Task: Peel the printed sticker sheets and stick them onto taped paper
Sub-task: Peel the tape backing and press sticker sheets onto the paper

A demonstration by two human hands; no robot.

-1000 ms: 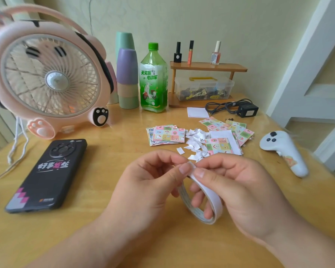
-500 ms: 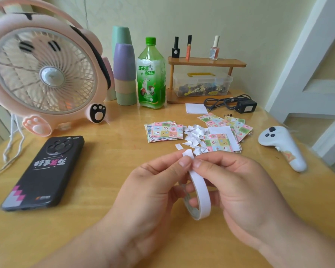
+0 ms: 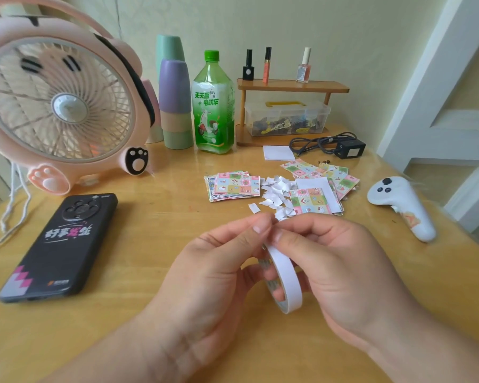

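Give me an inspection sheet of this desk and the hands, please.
Surface: glossy wooden table.
Job's things: tape roll held above the table; two piles of sticker sheets, white paper scraps between them.
Clutter: phone, fan, stacked cups, green bottle, white controller, shelf with nail polish bottles over a clear box.
Hands: left hand and right hand both pinch the tape roll near its top.
Cables: black charger cable by the shelf; white cord below the fan.
Surroundings: pale wall, white door frame at right.
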